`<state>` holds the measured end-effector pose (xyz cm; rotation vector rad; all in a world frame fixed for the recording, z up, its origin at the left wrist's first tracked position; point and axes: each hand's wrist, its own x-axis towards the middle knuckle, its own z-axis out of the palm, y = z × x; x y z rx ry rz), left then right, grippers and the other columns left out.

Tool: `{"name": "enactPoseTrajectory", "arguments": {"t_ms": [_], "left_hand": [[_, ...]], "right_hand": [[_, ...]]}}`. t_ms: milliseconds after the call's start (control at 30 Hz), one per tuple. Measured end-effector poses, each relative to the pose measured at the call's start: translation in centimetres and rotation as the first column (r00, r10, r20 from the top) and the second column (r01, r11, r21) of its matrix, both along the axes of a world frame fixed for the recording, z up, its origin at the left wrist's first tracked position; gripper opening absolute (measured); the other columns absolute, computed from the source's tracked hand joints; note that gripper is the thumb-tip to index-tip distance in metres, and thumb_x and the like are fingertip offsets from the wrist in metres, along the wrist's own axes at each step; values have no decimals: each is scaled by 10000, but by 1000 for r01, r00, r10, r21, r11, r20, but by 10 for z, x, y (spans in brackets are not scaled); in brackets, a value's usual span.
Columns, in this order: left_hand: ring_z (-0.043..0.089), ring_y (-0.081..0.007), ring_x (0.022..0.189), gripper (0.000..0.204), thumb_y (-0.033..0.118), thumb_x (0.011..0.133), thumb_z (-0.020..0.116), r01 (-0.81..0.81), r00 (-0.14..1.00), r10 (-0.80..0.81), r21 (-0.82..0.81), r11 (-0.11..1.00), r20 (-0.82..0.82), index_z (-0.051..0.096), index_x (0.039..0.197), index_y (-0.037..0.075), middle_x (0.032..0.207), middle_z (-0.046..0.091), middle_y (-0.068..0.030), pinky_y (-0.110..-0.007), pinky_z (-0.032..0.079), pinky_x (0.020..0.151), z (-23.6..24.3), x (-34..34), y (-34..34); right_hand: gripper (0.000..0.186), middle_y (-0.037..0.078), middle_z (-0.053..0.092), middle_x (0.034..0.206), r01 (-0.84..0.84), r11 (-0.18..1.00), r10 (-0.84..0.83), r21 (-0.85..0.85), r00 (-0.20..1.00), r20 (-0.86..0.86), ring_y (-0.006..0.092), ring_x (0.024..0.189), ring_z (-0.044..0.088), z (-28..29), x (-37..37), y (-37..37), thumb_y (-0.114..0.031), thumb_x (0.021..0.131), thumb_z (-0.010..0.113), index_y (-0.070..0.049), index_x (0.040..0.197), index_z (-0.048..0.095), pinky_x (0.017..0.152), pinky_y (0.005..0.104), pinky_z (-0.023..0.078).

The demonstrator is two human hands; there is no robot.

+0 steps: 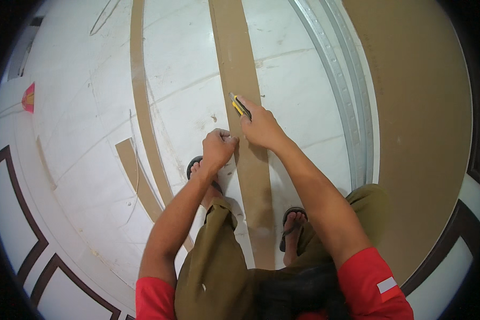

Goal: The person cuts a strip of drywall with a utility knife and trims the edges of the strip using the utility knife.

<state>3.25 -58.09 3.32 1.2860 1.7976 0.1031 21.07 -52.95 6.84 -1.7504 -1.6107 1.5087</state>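
Note:
A long brown board strip (231,53) lies lengthwise on the floor between my feet. My right hand (260,121) is closed around a yellow-and-black utility knife (238,105), whose tip points forward over the strip. Just lower and to the left, my left hand (218,146) is at the strip's left edge with fingers pinched together; a small pale bit shows there, but what exactly they hold is unclear. Both sandalled feet (292,226) straddle the strip.
Narrow brown strips (137,64) and a shorter piece (136,173) lie to the left on the white tiles (176,42). Metal channels (346,106) and a large brown sheet (410,106) lie to the right. A small pink object (29,97) sits far left.

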Motion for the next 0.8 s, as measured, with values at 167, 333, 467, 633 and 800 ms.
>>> {"name": "enactPoseTrajectory", "arguments": {"t_ms": [167,333,467,633,800], "left_hand": [[771,-301,827,345,209,818,850,-180,978,181,-21,983,98,735,1009,-55,888,784,-182,-385,604,800,-10,0,-12],[749,-236,759,307,203,823,834,-102,993,107,111,989,-43,748,984,-45,831,776,-141,-362,589,755,-11,6,-9],[756,-243,749,280,195,833,806,-196,977,185,99,976,109,749,956,-50,818,778,-153,-367,594,749,-5,-3,-1],[781,-298,756,269,201,841,783,-74,994,70,43,996,89,770,924,-54,796,782,-190,-387,609,769,6,-3,16],[770,-284,727,266,196,834,796,-96,991,91,45,994,98,776,921,-55,784,779,-179,-386,603,753,3,-5,16]], "right_hand": [[595,332,706,1229,34,995,-32,-94,999,19,466,1036,721,16,-11,3,-125,977,522,-69,1569,517,958,478,556],[578,339,715,1167,46,999,-47,21,998,37,475,994,713,9,-14,-3,-130,987,534,-65,1562,525,920,484,552],[541,341,722,1040,87,996,-87,8,995,43,451,874,713,10,-16,-4,-132,999,539,-54,1533,556,830,486,552],[522,337,718,959,107,992,-110,66,993,41,453,794,709,5,-15,-6,-110,1001,533,-54,1518,570,768,483,557],[524,336,715,929,108,991,-110,79,994,27,458,755,704,3,-14,-11,-93,1002,535,-47,1523,558,736,480,559]]}}
